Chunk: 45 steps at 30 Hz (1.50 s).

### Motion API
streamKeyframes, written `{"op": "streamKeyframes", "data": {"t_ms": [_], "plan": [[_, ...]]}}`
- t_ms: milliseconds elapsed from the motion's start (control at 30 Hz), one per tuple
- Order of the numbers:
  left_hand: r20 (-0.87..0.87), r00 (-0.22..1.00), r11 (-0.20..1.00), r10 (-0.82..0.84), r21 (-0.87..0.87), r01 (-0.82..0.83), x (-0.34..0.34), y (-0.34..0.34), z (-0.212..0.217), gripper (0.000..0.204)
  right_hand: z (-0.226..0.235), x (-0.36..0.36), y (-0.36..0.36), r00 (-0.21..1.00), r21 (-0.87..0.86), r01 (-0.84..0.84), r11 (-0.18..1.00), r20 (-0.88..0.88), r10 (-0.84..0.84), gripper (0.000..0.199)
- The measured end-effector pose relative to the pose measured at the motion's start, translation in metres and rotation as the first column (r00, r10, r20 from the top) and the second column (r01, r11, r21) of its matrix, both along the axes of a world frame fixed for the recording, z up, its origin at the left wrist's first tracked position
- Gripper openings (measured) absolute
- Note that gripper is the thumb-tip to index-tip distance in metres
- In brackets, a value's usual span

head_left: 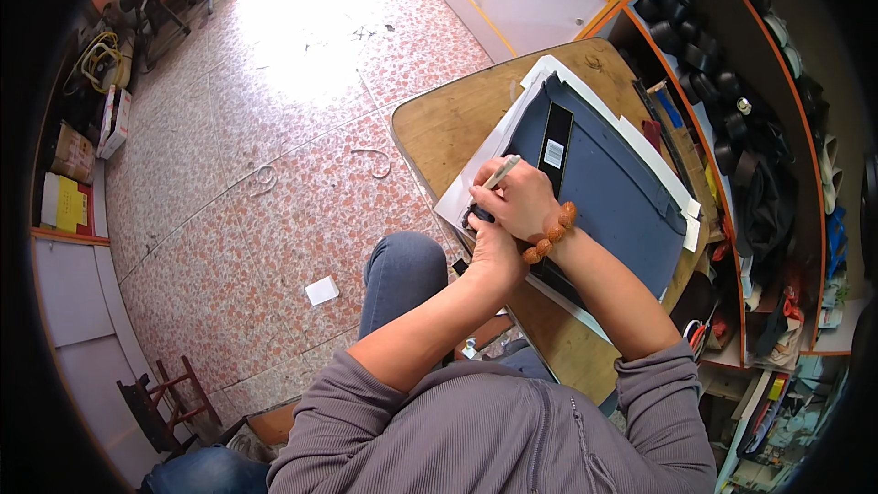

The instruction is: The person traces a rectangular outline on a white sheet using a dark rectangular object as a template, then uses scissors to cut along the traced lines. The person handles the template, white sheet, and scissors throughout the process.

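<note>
Head view, looking down on a seated person at a wooden counter (457,119). The right hand (523,201), with a bracelet of brown beads (549,233) at the wrist, has its fingers (489,192) closed around a slim white pen (501,172); the pen's tip points down and toward the person's left, at the near-left corner of a dark blue sheet (613,183). The left hand (494,252) lies directly below the right hand, touching it, and presses on the same corner of the sheet; its fingers are hidden under the right hand, so whether they are curled or flat cannot be told. A small dark object (477,216) shows just left of the hands, its kind unclear. The blue sheet rests on a larger white sheet (476,174), whose border shows to the left of and beyond the fingers. A black strip with a white label (554,148) lies on the blue sheet just beyond the right hand. Dark shoes (695,55) fill shelves well beyond and to the right.
</note>
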<state>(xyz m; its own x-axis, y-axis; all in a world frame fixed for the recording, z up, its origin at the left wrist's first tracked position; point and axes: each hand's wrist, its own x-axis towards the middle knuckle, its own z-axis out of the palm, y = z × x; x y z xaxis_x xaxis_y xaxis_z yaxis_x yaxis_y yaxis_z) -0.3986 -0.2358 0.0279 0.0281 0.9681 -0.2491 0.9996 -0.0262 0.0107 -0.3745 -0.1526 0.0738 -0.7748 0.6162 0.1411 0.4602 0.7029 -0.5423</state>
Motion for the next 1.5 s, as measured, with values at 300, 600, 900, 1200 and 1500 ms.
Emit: {"op": "streamKeyframes", "data": {"t_ms": [300,600,900,1200,1500], "plan": [[-0.251,0.929,0.962,0.272,0.1,-0.255,0.03,0.036,-0.066,0.049,-0.004,0.002,-0.007,0.989,-0.013,-0.14,0.99,-0.044,0.139,0.012],[-0.083,0.986,0.989,0.146,0.021,-0.145,0.012,0.011,-0.02,0.049,-0.005,0.004,-0.012,0.986,-0.047,-0.157,0.987,-0.057,0.154,0.013],[-0.126,0.971,0.98,0.201,0.031,-0.199,0.015,0.014,-0.02,0.048,-0.006,0.003,-0.008,0.991,-0.074,-0.115,0.991,-0.072,0.109,0.013],[-0.124,0.988,0.995,0.094,0.023,-0.092,0.007,0.009,-0.013,0.054,-0.004,0.001,-0.001,0.994,-0.054,-0.087,0.995,-0.067,0.083,0.012],[0.145,0.988,0.983,-0.053,0.184,0.026,-0.005,0.007,-0.021,0.063,-0.007,0.008,0.02,0.998,-0.117,0.054,0.992,-0.005,-0.055,0.016]]}}
